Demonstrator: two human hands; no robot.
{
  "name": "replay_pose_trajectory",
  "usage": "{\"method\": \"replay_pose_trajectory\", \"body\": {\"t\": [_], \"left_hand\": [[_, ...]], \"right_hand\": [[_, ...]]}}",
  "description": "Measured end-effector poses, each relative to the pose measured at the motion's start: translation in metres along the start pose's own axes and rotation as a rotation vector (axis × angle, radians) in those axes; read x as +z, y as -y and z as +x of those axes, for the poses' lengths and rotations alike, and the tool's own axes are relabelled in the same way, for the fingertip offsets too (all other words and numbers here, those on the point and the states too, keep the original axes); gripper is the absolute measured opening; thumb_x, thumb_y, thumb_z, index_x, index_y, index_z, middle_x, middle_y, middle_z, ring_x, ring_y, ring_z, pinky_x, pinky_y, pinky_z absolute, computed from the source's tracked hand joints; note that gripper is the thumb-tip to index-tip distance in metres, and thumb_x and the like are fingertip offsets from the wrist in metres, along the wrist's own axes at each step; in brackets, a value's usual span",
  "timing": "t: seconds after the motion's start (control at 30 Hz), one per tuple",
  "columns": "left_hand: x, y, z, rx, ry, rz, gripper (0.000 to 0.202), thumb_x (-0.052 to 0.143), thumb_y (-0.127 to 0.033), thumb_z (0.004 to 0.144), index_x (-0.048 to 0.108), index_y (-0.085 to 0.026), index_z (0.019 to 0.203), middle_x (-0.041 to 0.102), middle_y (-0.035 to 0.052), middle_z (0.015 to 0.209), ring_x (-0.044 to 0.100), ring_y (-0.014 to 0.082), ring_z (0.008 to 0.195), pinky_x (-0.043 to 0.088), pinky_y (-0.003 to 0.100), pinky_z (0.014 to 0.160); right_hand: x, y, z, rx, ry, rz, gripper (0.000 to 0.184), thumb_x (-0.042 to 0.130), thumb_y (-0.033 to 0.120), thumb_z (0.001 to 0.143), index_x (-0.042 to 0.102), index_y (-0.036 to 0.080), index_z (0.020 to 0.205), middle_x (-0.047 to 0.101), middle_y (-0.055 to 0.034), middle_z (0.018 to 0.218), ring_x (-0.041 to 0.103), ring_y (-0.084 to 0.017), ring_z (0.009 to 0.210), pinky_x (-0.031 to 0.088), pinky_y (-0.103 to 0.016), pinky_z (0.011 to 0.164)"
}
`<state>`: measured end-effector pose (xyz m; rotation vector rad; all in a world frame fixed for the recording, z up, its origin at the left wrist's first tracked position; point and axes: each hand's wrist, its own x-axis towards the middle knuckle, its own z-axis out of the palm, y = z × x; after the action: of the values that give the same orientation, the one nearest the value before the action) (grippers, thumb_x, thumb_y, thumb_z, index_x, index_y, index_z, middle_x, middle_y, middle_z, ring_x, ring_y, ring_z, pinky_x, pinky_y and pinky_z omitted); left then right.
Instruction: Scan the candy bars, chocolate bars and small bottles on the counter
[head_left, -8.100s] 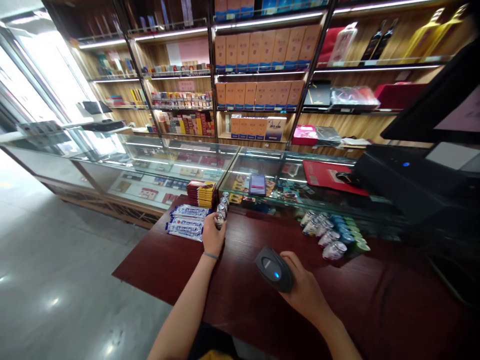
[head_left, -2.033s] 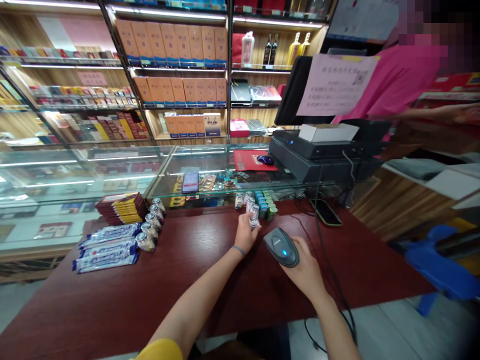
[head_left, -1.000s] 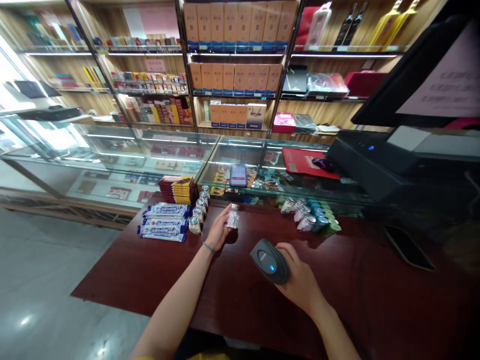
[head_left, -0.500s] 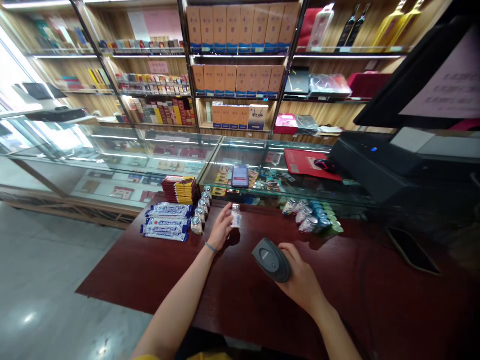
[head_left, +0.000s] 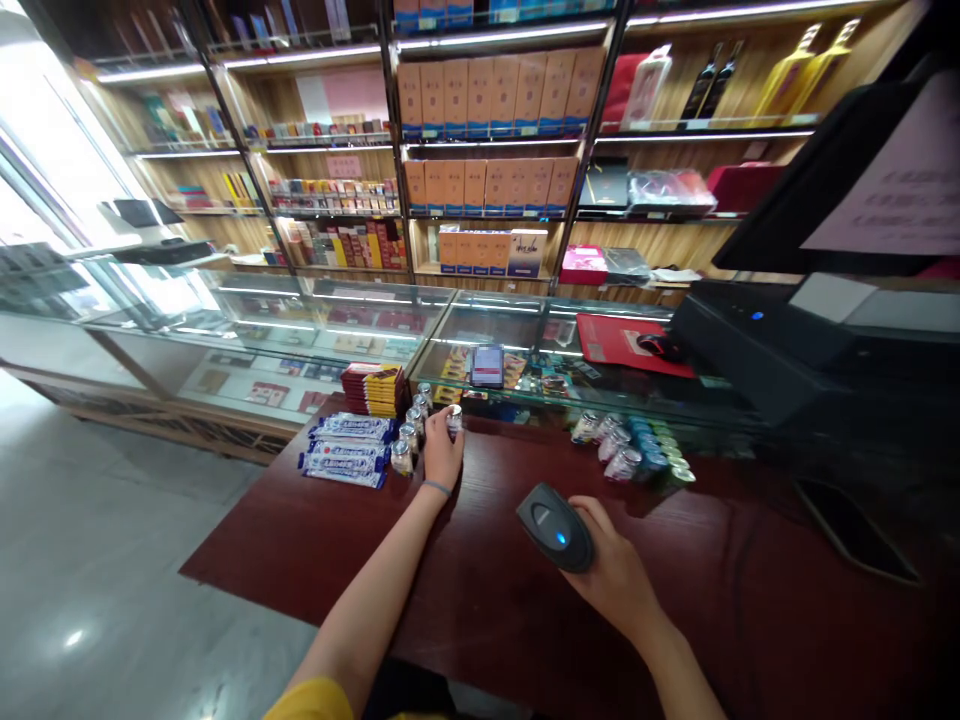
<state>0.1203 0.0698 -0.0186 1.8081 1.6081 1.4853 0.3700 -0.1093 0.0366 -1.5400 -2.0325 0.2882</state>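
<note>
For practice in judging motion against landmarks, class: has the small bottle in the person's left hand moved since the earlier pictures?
Yes. The small glass bottle in the left hand has moved leftward in view, closer to the fixed row of bottles.

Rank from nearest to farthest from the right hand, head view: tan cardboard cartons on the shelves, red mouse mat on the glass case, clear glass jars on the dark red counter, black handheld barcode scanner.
1. Black handheld barcode scanner: in the right hand.
2. Clear glass jars: ahead, on the dark red counter.
3. Red mouse mat: beyond, on the glass case.
4. Tan cardboard cartons: farthest, on the shelves.
</note>
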Motion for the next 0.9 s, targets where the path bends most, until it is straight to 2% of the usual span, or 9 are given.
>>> {"method": "replay_pose_trajectory", "body": {"t": [0.27,0.5,0.63,0.9], "left_hand": [[0.028,0.012,0.026,-0.018,-0.013,0.094,0.050,0.057,-0.008,0.084,0.052,-0.020,0.132,0.052,0.0140,0.126,0.059,0.0258,0.114,0.051,0.039,0.098],[0.049,0.015,0.038,-0.073,-0.090,0.110,0.049,0.053,-0.007,0.087,0.049,-0.017,0.135,0.047,0.0155,0.126,0.059,0.0257,0.114,0.050,0.041,0.099],[0.053,0.022,0.036,-0.040,-0.142,0.097,0.051,0.051,-0.007,0.088,0.047,-0.019,0.137,0.045,0.0148,0.128,0.057,0.0254,0.117,0.049,0.041,0.102],[0.053,0.025,0.038,-0.020,-0.162,0.148,0.055,0.052,-0.007,0.087,0.043,-0.015,0.141,0.043,0.0191,0.130,0.055,0.0281,0.118,0.048,0.044,0.102]], "right_hand": [[-0.004,-0.009,-0.008,0.024,-0.027,0.028,0.036,0.056,0.022,0.082,0.049,0.027,0.117,0.058,-0.0081,0.122,0.072,-0.023,0.088,0.056,-0.031,0.070],[-0.006,-0.015,-0.012,0.053,-0.060,0.044,0.039,0.054,0.020,0.081,0.049,0.027,0.119,0.059,-0.0085,0.122,0.072,-0.022,0.089,0.056,-0.030,0.070],[-0.006,-0.016,-0.013,0.075,-0.057,0.037,0.036,0.053,0.022,0.082,0.049,0.027,0.118,0.058,-0.0083,0.121,0.072,-0.023,0.087,0.056,-0.030,0.069],[-0.005,-0.015,-0.014,0.089,-0.066,0.034,0.036,0.054,0.022,0.080,0.051,0.027,0.116,0.060,-0.0072,0.119,0.072,-0.022,0.084,0.055,-0.029,0.068]]}}
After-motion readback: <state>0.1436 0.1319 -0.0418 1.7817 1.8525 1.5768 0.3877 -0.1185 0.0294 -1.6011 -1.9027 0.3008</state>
